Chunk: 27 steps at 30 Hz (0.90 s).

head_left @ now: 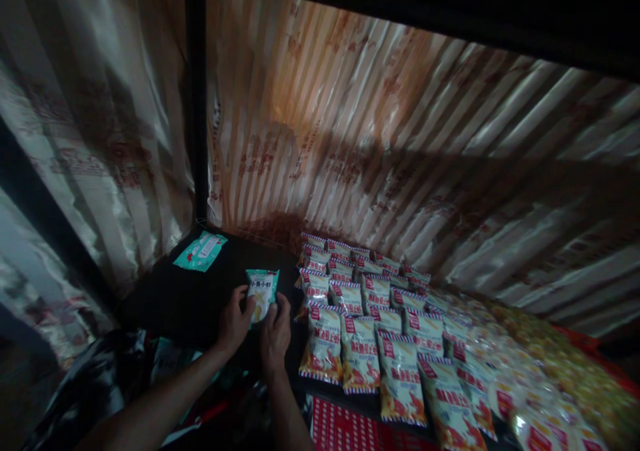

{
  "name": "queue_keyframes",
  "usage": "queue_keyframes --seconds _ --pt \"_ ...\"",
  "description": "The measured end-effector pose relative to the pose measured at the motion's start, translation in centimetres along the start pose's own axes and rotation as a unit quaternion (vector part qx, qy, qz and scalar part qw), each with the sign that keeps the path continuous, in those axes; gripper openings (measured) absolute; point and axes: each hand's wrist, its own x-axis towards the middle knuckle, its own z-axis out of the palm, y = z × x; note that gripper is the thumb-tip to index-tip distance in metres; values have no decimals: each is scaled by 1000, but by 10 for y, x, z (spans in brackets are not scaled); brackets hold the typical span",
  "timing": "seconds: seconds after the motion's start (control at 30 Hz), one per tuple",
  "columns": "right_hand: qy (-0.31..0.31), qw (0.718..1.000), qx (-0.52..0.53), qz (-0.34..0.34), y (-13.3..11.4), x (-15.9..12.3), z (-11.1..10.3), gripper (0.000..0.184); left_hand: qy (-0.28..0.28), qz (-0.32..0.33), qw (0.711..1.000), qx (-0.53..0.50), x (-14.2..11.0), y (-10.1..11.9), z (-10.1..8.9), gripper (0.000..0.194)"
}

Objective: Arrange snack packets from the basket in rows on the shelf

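A small teal-and-white snack bag [261, 292] is held upright between both hands above the dark shelf. My left hand [237, 318] closes on its left side, the thumb against the front. My right hand [277, 330] grips the lower right edge with bent fingers. Farther back on the left, another teal snack bag [201, 251] lies flat with a white label up. Just right of my right hand stand several rows of white-and-red snack bags [324, 341].
Clear-wrapped packs [520, 364] and yellowish packs [575, 351] fill the right side. A red perforated basket [340, 428] sits below the front edge. Printed plastic sheeting [375, 131] hangs behind, with a dark post [197, 104] at the left corner. More teal bags [173, 358] lie near my left forearm.
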Motion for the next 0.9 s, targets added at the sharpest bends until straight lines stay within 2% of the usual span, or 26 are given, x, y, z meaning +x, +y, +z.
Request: queue_keyframes --seconds 0.17,0.4,0.6,0.8,0.9 --pt "4 998 -9 -59 0 -3 -4 39 11 -3 1000 -1 6 4 0 32" --pt "19 990 -73 -120 12 -2 4 36 23 12 999 42 20 6 3 29" --pt "2 984 -142 -103 5 6 1 32 10 34 996 86 23 7 2 28" --pt "8 989 -110 -99 7 12 7 32 -14 16 988 156 24 15 -8 27" --pt "4 992 -88 -91 10 12 10 33 -44 -8 982 185 28 21 -14 27"
